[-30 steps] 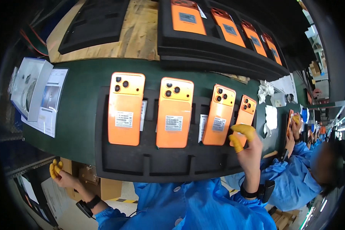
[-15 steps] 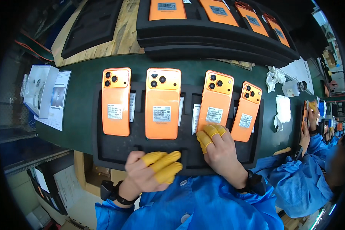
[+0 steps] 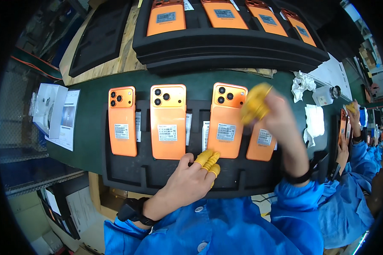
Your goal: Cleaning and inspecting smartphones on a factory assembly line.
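Four orange phones lie back up in a row across a black foam tray [image 3: 125, 172]: a far-left phone [image 3: 122, 114], a second phone [image 3: 169, 118], a third phone [image 3: 224, 146] and a far-right phone [image 3: 259, 151]. White labels sit on their backs. My left hand [image 3: 189, 178], in yellow finger cots, is closed at the third phone's lower left corner. Smeared by motion, my right hand [image 3: 274, 108] is raised beside that phone's upper right side and hides the top of the far-right phone. Whether it holds anything cannot be made out. White printed strips [image 3: 205, 134] stand beside the phones.
Beyond the table, stacked black foam trays [image 3: 230, 44] hold more orange phones. At left are an opened white box [image 3: 51, 108] and a printed sheet [image 3: 70, 127]. Crumpled tissue [image 3: 302, 85] and a small bottle [image 3: 325, 95] lie right. A co-worker [image 3: 344, 187] sits at far right.
My right hand has left the third phone's lower corner and swung up and right. My left hand has moved right to that corner. The view has shifted slightly.
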Available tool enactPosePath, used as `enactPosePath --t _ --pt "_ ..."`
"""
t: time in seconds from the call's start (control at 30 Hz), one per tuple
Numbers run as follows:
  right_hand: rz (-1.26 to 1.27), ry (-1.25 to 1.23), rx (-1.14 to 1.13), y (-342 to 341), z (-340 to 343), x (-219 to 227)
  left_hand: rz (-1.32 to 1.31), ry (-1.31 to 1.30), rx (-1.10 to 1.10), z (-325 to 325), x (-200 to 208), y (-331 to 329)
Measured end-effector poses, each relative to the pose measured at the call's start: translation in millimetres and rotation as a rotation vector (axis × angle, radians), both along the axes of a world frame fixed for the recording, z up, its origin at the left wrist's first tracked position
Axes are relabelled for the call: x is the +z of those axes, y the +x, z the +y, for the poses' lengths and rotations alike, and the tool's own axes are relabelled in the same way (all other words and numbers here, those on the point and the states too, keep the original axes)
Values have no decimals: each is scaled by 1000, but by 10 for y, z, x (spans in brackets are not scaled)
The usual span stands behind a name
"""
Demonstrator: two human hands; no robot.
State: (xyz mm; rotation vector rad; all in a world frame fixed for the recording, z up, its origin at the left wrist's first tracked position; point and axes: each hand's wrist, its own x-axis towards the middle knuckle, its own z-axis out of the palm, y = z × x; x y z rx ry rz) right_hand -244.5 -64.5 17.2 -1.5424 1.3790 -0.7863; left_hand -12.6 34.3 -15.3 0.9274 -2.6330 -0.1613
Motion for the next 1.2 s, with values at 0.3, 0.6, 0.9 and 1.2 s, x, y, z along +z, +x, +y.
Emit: enactPosePath --t 0.3,0.6,0.9,1.2 --pt "-105 -470 -316 -509 -126 1016 25 81 51 41 5 42" --pt "138 -206 625 827 913 704 353 -24 292 292 484 684" --pt "454 -572 572 1566 458 -17 785 226 454 554 287 1207" --pt "613 -570 578 1676 546 -195 673 221 493 481 178 1336"
